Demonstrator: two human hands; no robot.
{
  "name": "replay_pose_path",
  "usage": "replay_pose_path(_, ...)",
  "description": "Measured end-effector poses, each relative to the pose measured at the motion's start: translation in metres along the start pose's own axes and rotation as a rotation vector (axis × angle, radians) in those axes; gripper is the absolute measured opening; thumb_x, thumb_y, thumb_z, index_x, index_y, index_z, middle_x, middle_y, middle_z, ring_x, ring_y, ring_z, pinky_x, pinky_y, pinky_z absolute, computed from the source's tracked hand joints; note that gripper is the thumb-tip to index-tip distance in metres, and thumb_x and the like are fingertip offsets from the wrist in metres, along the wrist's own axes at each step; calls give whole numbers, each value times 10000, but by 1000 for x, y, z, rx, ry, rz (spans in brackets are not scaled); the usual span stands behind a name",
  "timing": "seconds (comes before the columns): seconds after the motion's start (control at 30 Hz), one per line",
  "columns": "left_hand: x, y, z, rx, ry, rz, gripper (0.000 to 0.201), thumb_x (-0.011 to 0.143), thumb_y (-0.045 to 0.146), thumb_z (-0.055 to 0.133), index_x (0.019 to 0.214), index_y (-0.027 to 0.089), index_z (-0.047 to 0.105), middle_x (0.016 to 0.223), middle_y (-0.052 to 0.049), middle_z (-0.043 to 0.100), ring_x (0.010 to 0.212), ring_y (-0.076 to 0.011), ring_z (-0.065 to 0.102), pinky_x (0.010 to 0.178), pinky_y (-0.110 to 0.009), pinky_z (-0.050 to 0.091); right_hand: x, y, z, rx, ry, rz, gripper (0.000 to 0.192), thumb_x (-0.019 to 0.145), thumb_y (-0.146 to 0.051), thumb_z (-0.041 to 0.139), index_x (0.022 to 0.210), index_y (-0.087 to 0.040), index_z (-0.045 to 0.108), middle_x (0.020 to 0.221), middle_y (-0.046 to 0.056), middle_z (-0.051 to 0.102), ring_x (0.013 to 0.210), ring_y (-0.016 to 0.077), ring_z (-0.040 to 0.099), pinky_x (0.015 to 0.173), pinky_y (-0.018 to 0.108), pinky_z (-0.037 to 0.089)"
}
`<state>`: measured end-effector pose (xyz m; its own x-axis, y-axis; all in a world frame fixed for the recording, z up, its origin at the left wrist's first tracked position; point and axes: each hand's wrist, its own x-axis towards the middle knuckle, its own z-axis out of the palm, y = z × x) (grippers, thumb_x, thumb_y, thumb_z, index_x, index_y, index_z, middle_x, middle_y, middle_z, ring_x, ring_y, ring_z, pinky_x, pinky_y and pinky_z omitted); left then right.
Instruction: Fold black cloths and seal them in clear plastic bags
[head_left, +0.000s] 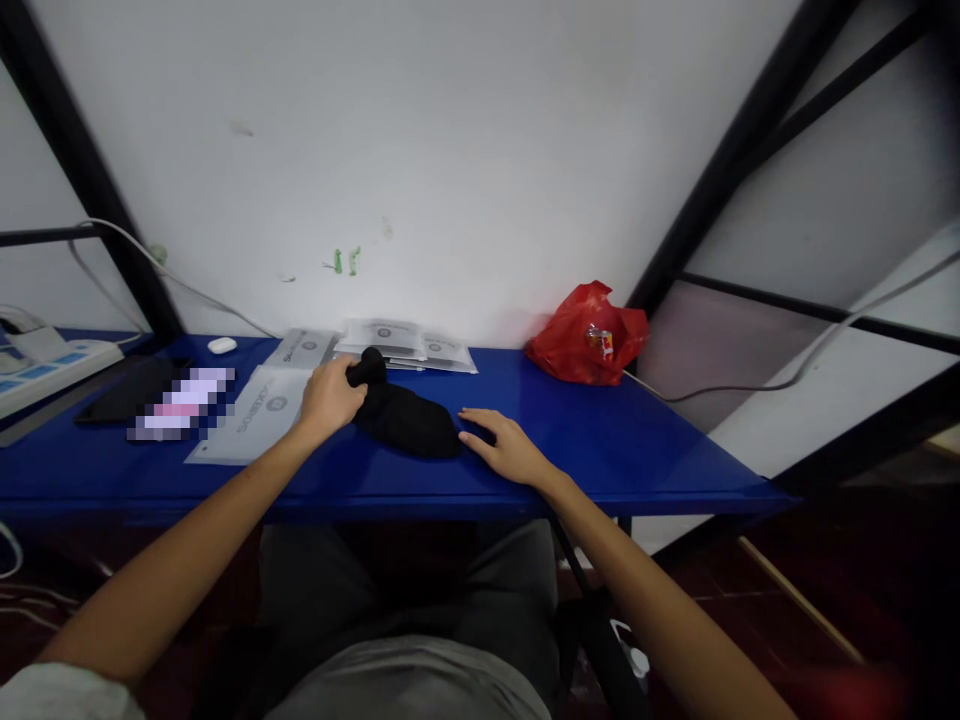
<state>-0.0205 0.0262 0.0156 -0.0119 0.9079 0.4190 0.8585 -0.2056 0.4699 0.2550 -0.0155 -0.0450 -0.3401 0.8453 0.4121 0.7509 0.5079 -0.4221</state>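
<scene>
Left hand: grip pinching the upper end of a black sock, fingers curled over the bunched fabric. Right hand: fingers spread flat, palm down, fingertips touching the sock's lower end. Sock: lies on the blue bench, mid-bench, between both hands. Clear packaging bags: stacked at 12 o'clock from the sock, against the wall. Red plastic bag: at 2 o'clock. White earbud case: at 10 o'clock, well apart.
</scene>
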Motion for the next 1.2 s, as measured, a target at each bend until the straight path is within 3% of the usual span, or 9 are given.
replay_pose_path(0.17, -12, 27, 0, 188, 41, 230, 223, 772, 124, 525, 981, 182, 581, 1001, -74, 617, 917, -222, 576, 739, -328, 452, 0, -1, 1, 0, 0, 6, 384, 877, -396, 506, 1173, -170, 597, 1205, 114, 621, 1137, 234, 557, 1004, 433, 417)
replay_pose_path(0.27, -28, 46, 6, 243, -113, 469, 209, 805, 165, 550, 1013, 173, 564, 1035, -74, 589, 945, -213, 559, 754, -319, 463, -1, -1, 2, 6, 19, -3, 365, 878, -386, 506, 1153, -168, 607, 1176, 112, 638, 1114, 230, 571, 990, 422, 429)
replay_pose_path(0.33, -39, 54, 11, 172, -243, 672, 268, 838, 295, 564, 1076, 172, 549, 1065, -72, 580, 972, -211, 543, 793, -323, 465, -1, 0, 2, 16, 48, -12, 349, 876, -376, 509, 1144, -177, 610, 1156, 105, 648, 1094, 226, 583, 979, 418, 438)
replay_pose_path(0.4, -45, 54, 14, 79, -297, 778, 337, 872, 395, 518, 1128, 177, 537, 1095, -68, 575, 1004, -208, 527, 852, -337, 453, -1, 0, 1, 31, 95, -11, 339, 881, -370, 499, 1145, -186, 608, 1157, 99, 647, 1092, 222, 585, 981, 417, 438)
replay_pose_path(0.63, -40, 23, 22, 10, -157, 698, 337, 940, 352, 372, 1164, 173, 550, 1208, -89, 547, 1093, -224, 496, 930, -394, 421, 1, -22, -2, 31, 210, -79, 295, 896, -324, 476, 1123, -209, 625, 1201, 91, 621, 1135, 208, 553, 1003, 424, 419)
replay_pose_path(0.8, -39, 4, 36, 27, -244, 645, 325, 931, 331, 400, 1165, 172, 559, 1166, -89, 582, 1059, -219, 527, 935, -394, 426, 3, -32, 9, -33, 52, -197, 266, 859, -291, 539, 1089, -221, 652, 1190, 87, 629, 1135, 222, 553, 971, 436, 444)
replay_pose_path(1.0, -43, -3, 45, -8, -220, 584, 358, 946, 355, 363, 1210, 180, 530, 1232, -87, 560, 1124, -218, 510, 976, -400, 403, 5, -28, 12, -96, 0, -175, 299, 865, -268, 525, 1138, -206, 628, 1230, 102, 606, 1178, 233, 527, 986, 457, 428)
replay_pose_path(1.2, -43, -6, 32, 43, -31, 531, 354, 948, 350, 351, 1181, 161, 538, 1184, -97, 575, 1099, -229, 518, 947, -399, 422, 12, -37, 10, -79, 92, -156, 340, 882, -311, 501, 1193, -204, 589, 1298, 102, 553, 1221, 226, 486, 1028, 455, 391)
